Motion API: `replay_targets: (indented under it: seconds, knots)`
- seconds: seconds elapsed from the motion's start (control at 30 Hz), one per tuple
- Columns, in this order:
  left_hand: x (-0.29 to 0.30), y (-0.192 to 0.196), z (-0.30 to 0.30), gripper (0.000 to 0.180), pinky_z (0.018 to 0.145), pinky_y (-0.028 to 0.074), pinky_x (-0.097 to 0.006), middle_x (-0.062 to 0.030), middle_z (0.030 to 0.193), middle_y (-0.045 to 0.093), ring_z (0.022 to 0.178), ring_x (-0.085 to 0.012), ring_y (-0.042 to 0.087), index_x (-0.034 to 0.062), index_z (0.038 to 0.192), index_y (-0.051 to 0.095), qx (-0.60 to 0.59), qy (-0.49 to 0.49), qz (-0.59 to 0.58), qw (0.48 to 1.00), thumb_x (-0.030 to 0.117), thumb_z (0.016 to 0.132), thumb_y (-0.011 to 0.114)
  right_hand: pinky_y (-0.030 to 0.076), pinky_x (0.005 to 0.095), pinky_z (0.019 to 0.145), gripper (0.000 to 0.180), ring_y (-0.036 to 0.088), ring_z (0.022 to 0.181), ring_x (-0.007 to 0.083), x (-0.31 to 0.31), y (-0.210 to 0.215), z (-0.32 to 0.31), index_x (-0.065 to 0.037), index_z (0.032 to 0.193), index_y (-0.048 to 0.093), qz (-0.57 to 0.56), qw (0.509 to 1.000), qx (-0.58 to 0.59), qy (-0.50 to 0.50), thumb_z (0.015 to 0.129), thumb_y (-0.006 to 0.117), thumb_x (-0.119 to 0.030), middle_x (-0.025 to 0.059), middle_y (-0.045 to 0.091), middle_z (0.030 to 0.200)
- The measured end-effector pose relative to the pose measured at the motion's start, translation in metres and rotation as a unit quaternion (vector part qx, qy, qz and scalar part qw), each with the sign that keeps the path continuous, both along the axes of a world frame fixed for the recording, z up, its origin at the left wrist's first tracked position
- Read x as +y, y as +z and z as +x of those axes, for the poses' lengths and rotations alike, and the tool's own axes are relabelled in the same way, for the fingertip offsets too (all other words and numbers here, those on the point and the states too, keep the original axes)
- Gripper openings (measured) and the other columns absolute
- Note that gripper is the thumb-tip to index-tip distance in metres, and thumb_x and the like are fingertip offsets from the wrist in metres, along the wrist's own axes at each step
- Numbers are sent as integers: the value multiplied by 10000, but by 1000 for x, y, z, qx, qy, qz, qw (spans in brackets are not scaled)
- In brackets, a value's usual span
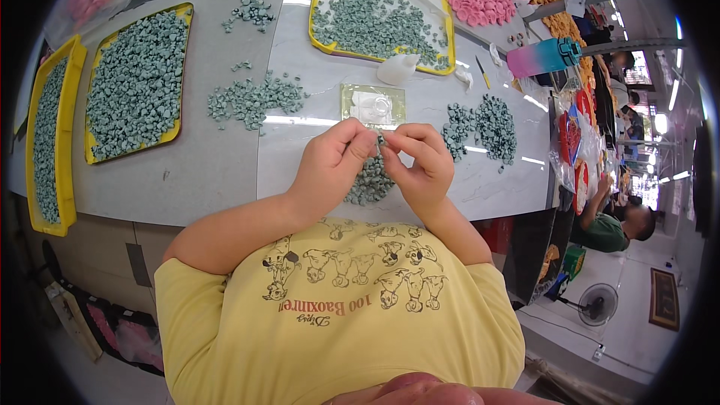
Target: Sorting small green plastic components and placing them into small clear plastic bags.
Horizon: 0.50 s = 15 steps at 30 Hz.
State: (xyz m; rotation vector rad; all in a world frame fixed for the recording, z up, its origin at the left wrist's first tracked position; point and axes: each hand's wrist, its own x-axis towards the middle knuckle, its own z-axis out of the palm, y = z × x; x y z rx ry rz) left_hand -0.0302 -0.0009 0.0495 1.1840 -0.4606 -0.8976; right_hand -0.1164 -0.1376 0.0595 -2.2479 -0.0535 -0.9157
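My left hand [335, 156] and my right hand [421, 163] meet in front of my chest, fingertips pinched together. Between them is a small grey-green piece [380, 139], mostly covered by the fingers; both hands grip it. Just below lies a pile of similar grey-green pieces [369, 183], partly hidden by the hands. Right beyond my fingertips, a greenish square plate [397, 113] lies on the table with white material and a small clear round dish on it. A white squeeze bottle [397, 69] lies on its side behind the plate.
Loose grey-green heaps lie left [255, 100] and right [495, 127]. Yellow-rimmed trays of such pieces stand at the back [452, 34], left [182, 124] and far left [66, 180]. A yellow-handled knife [483, 72] and a pink-blue bottle [541, 57] are at the right.
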Motion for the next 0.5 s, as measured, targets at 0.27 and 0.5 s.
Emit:
replay_targets:
  seconds: [0.27, 0.5]
  knots:
    - [0, 4, -1, 254, 568, 393, -217, -2, 734, 543, 635, -42, 445, 6, 876, 546, 23, -38, 8, 999, 235, 939, 456, 469, 241, 606, 252, 603, 724, 162, -1, 3, -4, 1, 926, 655, 18, 998, 53, -29, 689, 645, 88, 102, 645, 852]
    - [-6, 3, -4, 184, 609, 418, -220, -31, 820, 606, 699, -57, 487, 3, 910, 558, 3, -31, 28, 999, 178, 908, 500, 470, 235, 601, 261, 603, 715, 156, -7, -1, -7, 3, 933, 656, 31, 998, 52, -22, 696, 624, 106, 101, 644, 847]
